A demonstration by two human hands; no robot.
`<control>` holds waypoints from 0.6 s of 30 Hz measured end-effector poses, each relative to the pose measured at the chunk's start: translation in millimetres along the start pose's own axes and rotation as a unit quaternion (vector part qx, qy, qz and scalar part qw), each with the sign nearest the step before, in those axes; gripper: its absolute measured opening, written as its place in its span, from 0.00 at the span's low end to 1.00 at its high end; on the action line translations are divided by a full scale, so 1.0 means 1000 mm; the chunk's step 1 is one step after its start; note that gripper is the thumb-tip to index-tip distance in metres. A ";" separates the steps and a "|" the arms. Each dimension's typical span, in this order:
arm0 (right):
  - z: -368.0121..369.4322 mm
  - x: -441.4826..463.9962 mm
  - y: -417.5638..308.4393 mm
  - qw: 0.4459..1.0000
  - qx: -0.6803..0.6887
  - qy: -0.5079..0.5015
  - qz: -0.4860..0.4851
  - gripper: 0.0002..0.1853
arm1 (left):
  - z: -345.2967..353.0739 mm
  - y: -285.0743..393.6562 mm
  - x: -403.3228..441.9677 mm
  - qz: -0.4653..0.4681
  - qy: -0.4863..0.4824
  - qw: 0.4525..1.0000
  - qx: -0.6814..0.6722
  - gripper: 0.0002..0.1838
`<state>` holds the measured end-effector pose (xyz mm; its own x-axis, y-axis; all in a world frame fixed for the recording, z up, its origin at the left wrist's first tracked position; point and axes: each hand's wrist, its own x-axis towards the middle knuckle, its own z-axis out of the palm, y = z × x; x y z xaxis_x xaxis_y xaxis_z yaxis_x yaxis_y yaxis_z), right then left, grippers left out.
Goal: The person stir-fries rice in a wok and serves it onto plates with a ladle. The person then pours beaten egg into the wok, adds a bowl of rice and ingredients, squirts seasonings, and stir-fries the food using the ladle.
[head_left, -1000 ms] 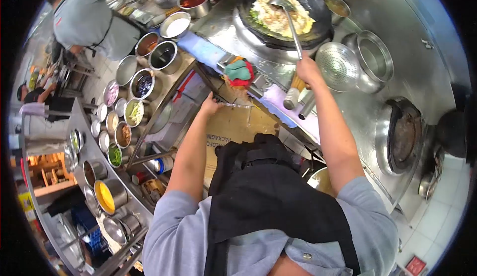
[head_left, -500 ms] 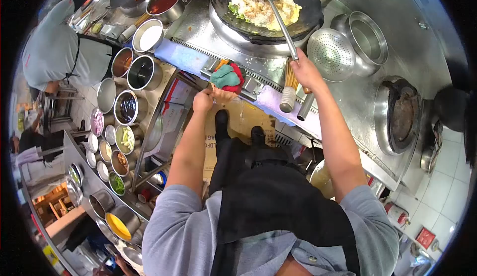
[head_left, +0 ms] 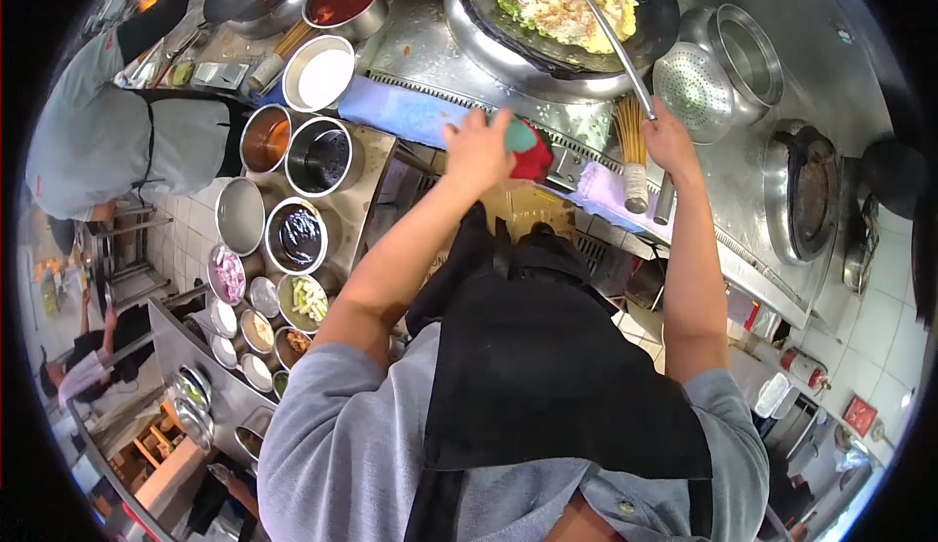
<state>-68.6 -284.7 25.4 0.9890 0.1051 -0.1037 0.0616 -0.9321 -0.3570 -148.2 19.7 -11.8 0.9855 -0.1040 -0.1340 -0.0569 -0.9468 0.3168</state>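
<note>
My right hand [head_left: 670, 142] is wrapped round the end of a long metal ladle [head_left: 618, 46]. The ladle's bowl rests on fried rice [head_left: 562, 3] with egg and green pieces, inside a black wok [head_left: 657, 17] on the burner. My left hand [head_left: 479, 154], slightly blurred, has its fingers apart and is empty. It is just left of a bundled red and green cloth [head_left: 532, 156] at the stove's front edge and partly covers it. Beneath my right hand lies a bamboo wok brush [head_left: 633, 156], bristles toward the wok.
A perforated strainer [head_left: 692, 93] leans by a metal bowl [head_left: 750, 49], with a second burner [head_left: 806, 195] farther right. On my left stand several metal pots, including one of dark sauce [head_left: 297, 235], and bowls of chopped ingredients. A co-worker [head_left: 107, 122] stands at far left.
My left hand has let go beside the cloth, moved up and spread its fingers. My right hand stays on the ladle. The whole view has shifted, with the stove now farther right.
</note>
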 end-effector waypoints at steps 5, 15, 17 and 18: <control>-0.001 -0.006 -0.007 1.000 0.007 0.012 0.012 0.26 | -0.006 -0.095 0.014 -0.090 0.087 0.992 -0.029 0.35; 0.009 -0.042 -0.045 0.968 0.220 0.055 0.110 0.26 | 0.062 -0.029 -0.015 0.311 0.037 0.950 -0.015 0.39; -0.021 -0.051 -0.069 0.938 0.300 0.045 0.166 0.25 | 0.090 -0.028 -0.001 0.322 0.075 0.942 0.054 0.34; -0.032 -0.053 -0.077 0.897 0.380 0.029 0.222 0.25 | 0.102 -0.032 0.009 0.324 0.077 0.941 0.054 0.34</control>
<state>-121.0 -229.6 88.4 0.9002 -0.2565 -0.3519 -0.4277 -0.3689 -0.8252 -153.9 18.3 -119.1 0.7488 -0.6336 0.1947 -0.6624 -0.7255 0.1866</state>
